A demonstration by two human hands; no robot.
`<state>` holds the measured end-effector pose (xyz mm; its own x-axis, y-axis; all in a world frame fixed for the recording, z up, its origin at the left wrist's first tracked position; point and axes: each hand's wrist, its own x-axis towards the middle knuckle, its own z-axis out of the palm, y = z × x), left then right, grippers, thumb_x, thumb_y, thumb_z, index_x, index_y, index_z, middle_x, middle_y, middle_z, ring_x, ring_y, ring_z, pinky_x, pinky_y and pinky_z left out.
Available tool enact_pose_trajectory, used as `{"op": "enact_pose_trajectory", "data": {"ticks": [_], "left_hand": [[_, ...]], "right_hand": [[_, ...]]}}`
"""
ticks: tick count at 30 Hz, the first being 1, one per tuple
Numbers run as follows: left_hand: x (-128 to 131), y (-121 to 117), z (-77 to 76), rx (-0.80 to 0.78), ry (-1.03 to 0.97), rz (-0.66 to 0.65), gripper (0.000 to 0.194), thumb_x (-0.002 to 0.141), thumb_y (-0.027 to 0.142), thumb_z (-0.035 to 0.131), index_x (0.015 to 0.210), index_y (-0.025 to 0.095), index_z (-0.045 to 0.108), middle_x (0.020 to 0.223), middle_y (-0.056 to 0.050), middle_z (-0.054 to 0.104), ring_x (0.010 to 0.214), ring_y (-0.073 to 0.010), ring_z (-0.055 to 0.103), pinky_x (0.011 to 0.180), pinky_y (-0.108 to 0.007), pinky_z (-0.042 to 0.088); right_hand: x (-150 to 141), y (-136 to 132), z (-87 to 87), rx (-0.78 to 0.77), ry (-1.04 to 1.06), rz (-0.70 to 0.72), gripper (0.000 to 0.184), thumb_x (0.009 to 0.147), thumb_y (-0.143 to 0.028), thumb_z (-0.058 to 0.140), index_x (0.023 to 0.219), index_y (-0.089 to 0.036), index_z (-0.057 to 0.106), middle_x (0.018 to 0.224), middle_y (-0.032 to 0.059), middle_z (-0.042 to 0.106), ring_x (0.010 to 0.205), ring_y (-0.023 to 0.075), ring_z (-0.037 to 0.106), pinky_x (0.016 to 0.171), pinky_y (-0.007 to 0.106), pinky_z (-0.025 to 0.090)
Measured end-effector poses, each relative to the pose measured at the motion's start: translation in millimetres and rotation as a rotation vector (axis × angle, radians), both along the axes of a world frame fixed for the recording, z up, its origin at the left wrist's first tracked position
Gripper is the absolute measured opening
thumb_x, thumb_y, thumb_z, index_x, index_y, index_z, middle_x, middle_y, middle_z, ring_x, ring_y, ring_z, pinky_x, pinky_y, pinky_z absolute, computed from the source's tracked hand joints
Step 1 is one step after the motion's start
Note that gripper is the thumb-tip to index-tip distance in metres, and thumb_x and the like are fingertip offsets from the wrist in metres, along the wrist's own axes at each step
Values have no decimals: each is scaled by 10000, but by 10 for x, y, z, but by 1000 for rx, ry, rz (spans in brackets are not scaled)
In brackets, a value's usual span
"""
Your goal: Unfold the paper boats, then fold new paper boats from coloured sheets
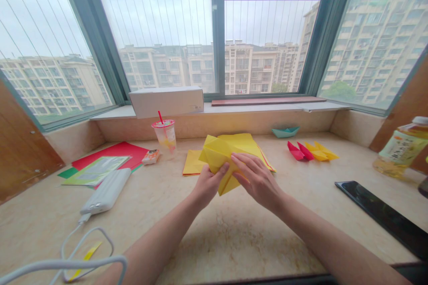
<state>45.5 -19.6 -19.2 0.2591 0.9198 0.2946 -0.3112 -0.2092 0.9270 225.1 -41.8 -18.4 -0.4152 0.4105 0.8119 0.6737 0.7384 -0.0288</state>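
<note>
A partly folded yellow paper sheet (pixel 217 153) is held up a little above the marble counter (pixel 214 236) at the centre. My left hand (pixel 207 184) pinches its lower left part, thumb on top. My right hand (pixel 256 179) lies over the paper's right side with fingers stretched out and pressing on it. Behind the folded sheet lies a stack of yellow and coloured paper sheets (pixel 245 144) flat on the counter.
Plastic cup with red straw (pixel 165 136), small packet (pixel 151 156), red and green sheets (pixel 110 160), white power bank (pixel 106 190) with cable at left. Folded paper boats: teal (pixel 285 132), red (pixel 299 151), yellow (pixel 321 152). Black phone (pixel 384 216), drink bottle (pixel 399 149) at right. White box (pixel 166 101) on sill.
</note>
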Motion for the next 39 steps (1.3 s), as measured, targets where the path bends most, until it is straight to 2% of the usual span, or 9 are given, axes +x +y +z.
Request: {"op": "enact_pose_trajectory", "data": {"ticks": [4,9,12,17,21,26,30,34,39], "left_hand": [[-6,-32,38,21,70,36,401,750,428,765,1014,129,720,1058,-111,732,930,-252,681,805,-315,537],[-10,-42,33,76,141,49,395,697,458,793,887,121,714,855,-71,729,756,-203,657,705,-291,531],[-36,-27,4,94,175,32,366,696,448,794,851,128,710,830,-64,723,740,-197,649,703,-297,526],[-61,51,-1,162,185,-21,343,764,400,753,1011,165,715,981,-92,737,970,-258,664,894,-372,502],[-40,82,4,141,184,-65,412,767,340,765,1141,189,680,1072,-108,724,1130,-283,620,1054,-453,407],[37,-35,-39,105,73,-303,465,709,283,817,1149,217,681,1161,-110,696,1226,-304,564,1093,-462,381],[72,-81,-35,-20,-95,-172,403,801,349,733,1168,201,660,1183,-100,695,1254,-293,544,1076,-447,416],[34,-5,9,-163,-253,-110,363,830,339,707,1155,187,654,1204,-94,686,1192,-268,596,1043,-431,465],[-21,61,54,-237,-338,-49,356,806,309,743,1123,175,651,1126,-76,716,1068,-217,666,1034,-401,487]], "right_hand": [[8,15,-29,-75,44,1,593,952,-217,536,1502,-220,312,1371,148,559,1252,281,533,1026,483,476],[8,31,-91,-213,133,71,429,935,-267,567,1356,-235,490,1223,105,666,1117,262,636,937,431,539],[-1,28,-123,-274,185,97,333,930,-280,581,1260,-245,551,1127,71,715,998,233,693,850,373,570],[53,65,-124,-177,269,5,182,918,-258,608,1099,-243,622,985,49,748,873,217,708,769,344,556],[135,96,-77,-46,375,-77,94,918,-194,592,978,-245,643,1010,50,744,934,219,687,825,378,530],[108,36,-9,51,148,-30,149,914,-152,585,951,-267,672,1092,37,734,1020,229,653,878,426,490],[18,-7,12,35,-4,66,236,933,-162,552,1102,-277,670,1226,45,686,1133,223,614,956,432,475],[24,32,-2,8,-38,61,294,940,-168,531,1188,-271,648,1369,74,587,1260,241,533,1038,469,431],[105,132,-29,-122,303,-110,305,926,-275,573,1226,-239,615,1348,123,583,1244,287,535,1040,529,417]]}}
